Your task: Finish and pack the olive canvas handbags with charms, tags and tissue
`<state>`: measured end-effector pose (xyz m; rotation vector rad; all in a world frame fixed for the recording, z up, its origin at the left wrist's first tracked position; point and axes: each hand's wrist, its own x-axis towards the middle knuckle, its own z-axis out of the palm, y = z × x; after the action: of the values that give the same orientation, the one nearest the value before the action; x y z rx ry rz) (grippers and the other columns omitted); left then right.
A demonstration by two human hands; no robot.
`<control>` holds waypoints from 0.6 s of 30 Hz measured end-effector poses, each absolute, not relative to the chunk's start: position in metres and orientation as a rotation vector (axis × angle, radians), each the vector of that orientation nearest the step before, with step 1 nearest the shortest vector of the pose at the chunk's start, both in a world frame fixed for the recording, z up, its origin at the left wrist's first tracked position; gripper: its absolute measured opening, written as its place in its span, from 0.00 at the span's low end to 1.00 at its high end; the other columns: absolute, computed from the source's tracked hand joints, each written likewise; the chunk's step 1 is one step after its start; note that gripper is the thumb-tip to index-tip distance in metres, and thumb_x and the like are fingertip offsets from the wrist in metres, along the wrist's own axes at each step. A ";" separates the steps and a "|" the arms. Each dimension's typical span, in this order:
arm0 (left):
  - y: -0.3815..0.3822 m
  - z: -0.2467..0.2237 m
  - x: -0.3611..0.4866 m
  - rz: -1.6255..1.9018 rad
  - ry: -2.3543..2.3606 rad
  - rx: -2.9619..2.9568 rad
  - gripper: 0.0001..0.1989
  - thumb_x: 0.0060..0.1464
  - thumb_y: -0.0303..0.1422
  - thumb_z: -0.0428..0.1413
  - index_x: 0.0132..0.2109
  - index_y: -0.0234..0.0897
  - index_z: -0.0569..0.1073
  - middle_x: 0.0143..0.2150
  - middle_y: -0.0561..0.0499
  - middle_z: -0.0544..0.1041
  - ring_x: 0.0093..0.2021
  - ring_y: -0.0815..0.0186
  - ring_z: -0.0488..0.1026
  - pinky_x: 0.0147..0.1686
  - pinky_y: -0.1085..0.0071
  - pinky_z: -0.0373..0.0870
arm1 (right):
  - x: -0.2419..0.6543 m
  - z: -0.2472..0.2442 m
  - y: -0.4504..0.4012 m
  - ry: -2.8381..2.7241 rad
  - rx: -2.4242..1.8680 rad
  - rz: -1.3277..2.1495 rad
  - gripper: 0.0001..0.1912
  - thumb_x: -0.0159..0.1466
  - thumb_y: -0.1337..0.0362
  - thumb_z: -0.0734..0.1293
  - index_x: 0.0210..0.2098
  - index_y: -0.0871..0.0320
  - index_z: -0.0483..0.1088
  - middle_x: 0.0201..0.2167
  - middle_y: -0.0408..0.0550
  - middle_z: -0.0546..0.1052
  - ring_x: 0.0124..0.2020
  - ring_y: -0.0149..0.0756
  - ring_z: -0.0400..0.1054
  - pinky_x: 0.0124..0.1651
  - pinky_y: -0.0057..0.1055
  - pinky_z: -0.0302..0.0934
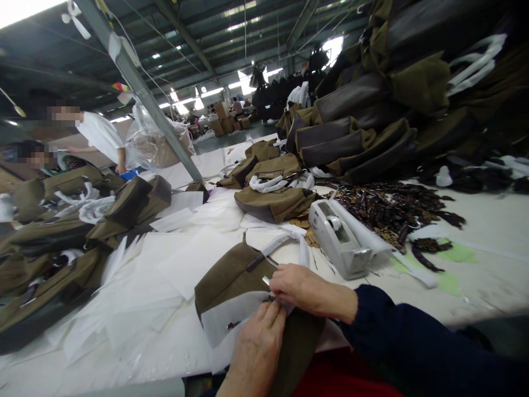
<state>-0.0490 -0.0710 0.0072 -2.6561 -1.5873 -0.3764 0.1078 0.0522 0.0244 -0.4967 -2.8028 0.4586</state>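
Observation:
An olive-brown handbag (231,275) lies tilted in front of me at the table's edge. White tissue paper (225,317) covers part of its front, and one bag handle (303,251) is wrapped in white padding. My left hand (258,336) rests on the paper and bag, its fingers stretched out and pressed down. Just above those fingertips, my right hand (300,286) is closed in a pinch against the bag. A small pale, shiny strip (266,281) sticks out by its fingertips; its far end is hidden.
A grey tape dispenser (341,242) stands beyond my right hand, near a heap of leopard-print straps (384,209). Loose tissue sheets (144,281) spread to the left. Piled handbags (347,127) rise at the back right; more bags (53,220) and two people (101,135) are at the left.

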 end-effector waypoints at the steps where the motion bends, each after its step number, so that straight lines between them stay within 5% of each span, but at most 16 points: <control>1: -0.071 0.007 -0.049 -0.384 -1.596 -2.661 0.19 0.60 0.20 0.49 0.57 0.34 0.71 0.51 0.44 0.77 0.49 0.58 0.74 0.49 0.62 0.77 | 0.111 0.020 0.047 -2.779 -0.506 0.447 0.06 0.67 0.69 0.64 0.32 0.58 0.69 0.32 0.43 0.73 0.36 0.34 0.62 0.38 0.30 0.52; 11: -0.065 0.030 -0.044 -0.645 -1.882 -2.592 0.10 0.63 0.23 0.49 0.42 0.39 0.74 0.45 0.48 0.77 0.44 0.61 0.74 0.45 0.63 0.75 | 0.119 -0.007 0.032 -2.615 -0.618 0.527 0.09 0.70 0.68 0.62 0.33 0.59 0.71 0.34 0.46 0.72 0.38 0.35 0.62 0.41 0.30 0.56; 15: -0.055 0.025 -0.036 -0.489 -1.900 -2.358 0.09 0.62 0.24 0.51 0.46 0.38 0.72 0.46 0.46 0.75 0.47 0.56 0.70 0.48 0.54 0.71 | 0.122 -0.004 0.033 -2.581 -0.599 0.584 0.09 0.71 0.66 0.61 0.35 0.60 0.70 0.35 0.47 0.72 0.38 0.36 0.62 0.44 0.32 0.58; 18: -0.051 0.016 -0.036 -0.358 -1.962 -2.348 0.07 0.62 0.24 0.51 0.43 0.37 0.72 0.37 0.49 0.73 0.39 0.59 0.70 0.41 0.58 0.71 | 0.122 -0.001 0.030 -2.530 -0.698 0.622 0.06 0.69 0.66 0.64 0.34 0.59 0.69 0.35 0.47 0.72 0.39 0.38 0.62 0.45 0.33 0.59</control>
<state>-0.0360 -0.0514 0.0160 -2.3477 -1.9616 -0.3575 0.1225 0.0297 -0.0014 -0.6979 -2.5298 0.6217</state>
